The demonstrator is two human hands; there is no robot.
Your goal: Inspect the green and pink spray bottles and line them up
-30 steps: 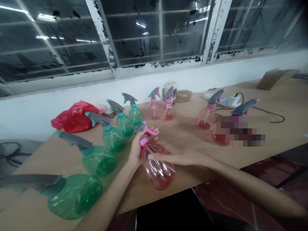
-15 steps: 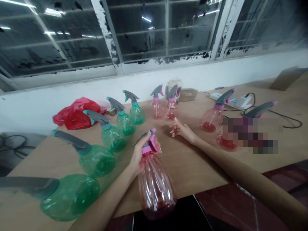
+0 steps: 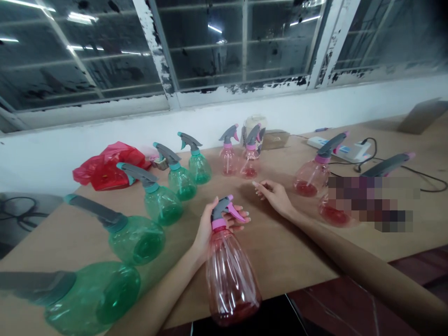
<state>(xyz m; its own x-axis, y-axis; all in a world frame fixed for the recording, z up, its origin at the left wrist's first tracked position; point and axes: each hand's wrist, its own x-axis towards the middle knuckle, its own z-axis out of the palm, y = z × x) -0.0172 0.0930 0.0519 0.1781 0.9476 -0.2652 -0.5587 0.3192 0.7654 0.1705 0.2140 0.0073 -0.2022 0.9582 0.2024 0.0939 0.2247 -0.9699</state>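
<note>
My left hand [image 3: 206, 224] is around the neck and grey head of a pink spray bottle [image 3: 234, 275]. Its thumb lies along the head and its fingers reach behind the pink trigger, loosely spread. The bottle is upright near the table's front edge, with reddish clear plastic. My right hand [image 3: 278, 198] hovers over the table to the right, fingers loosely bent and holding nothing that I can see. Two smaller-looking pink spray bottles, a left one [image 3: 228, 161] and a right one [image 3: 250, 163], stand beyond it. Another pink spray bottle [image 3: 310, 177] stands to its right.
Several green spray bottles [image 3: 163, 205] form a row along the left side. Behind them lies a red plastic bag [image 3: 110, 165]. A white power strip [image 3: 345, 148] with a black cable is at the back right. One more pink bottle [image 3: 334, 212] is partly blurred out.
My left hand has loosened its fingers around the bottle's head, and they now stretch past the trigger. The right hand has shifted slightly right and nearer to me.
</note>
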